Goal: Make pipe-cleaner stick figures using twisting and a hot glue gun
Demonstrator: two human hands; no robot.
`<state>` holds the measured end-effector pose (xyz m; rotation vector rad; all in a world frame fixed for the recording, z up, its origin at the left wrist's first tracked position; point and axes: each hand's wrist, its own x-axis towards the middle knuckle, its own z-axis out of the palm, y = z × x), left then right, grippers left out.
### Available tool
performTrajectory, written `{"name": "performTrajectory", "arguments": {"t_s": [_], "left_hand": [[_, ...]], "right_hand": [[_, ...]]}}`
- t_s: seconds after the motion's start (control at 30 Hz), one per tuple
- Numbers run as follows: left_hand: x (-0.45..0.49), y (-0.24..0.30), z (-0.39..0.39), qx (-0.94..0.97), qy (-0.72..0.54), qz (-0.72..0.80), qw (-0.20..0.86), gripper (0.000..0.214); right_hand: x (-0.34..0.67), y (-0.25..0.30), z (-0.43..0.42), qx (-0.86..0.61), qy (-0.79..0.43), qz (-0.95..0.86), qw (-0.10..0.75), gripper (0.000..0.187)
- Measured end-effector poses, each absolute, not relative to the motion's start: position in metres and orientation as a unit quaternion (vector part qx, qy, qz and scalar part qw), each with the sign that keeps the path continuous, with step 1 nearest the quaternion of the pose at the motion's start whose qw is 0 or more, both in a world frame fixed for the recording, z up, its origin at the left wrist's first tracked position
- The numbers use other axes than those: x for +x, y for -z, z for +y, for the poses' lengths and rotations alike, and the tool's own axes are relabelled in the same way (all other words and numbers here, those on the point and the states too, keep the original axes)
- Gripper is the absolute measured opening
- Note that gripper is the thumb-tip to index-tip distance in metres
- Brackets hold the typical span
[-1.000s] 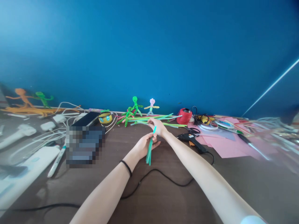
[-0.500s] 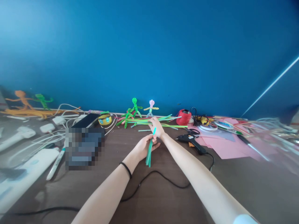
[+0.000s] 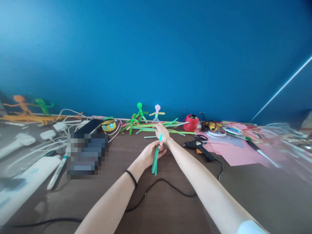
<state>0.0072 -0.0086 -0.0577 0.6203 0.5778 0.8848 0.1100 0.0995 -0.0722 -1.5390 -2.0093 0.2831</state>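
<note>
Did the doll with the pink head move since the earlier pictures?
No. The pink-headed doll keeps its place against the dark mark on the blue wall; the whole view only shifted slightly.

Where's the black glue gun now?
In the head view, the glue gun lies on the table, right of the right hand, beside the pink paper.

The stem bundle [image 3: 155,163] in the left hand [image 3: 149,154] was teal-green. Around the right hand [image 3: 162,133], loose stems [image 3: 183,132] showed lime and pale blue; to its right, the glue gun [image 3: 206,152] was black and orange.
</note>
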Motion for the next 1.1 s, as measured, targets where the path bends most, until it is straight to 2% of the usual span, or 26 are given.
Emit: {"name": "performTrajectory", "arguments": {"t_s": [0.23,0.6,0.87,1.1], "left_hand": [[0.007,0.061,-0.006,0.287,-0.415,0.262,0.822,0.019],[0.008,0.057,-0.009,0.245,-0.414,0.275,0.832,0.018],[0.008,0.059,-0.007,0.234,-0.413,0.269,0.838,0.016],[0.009,0.055,-0.009,0.220,-0.427,0.298,0.825,0.017]], "right_hand": [[0.112,0.067,0.098,-0.585,-0.123,-0.743,0.300,0.009],[0.122,0.049,0.096,-0.552,-0.145,-0.691,0.443,0.010],[0.129,0.024,0.082,-0.499,-0.073,-0.694,0.513,0.019],[0.140,-0.002,0.075,-0.472,-0.024,-0.712,0.519,0.022]]}}
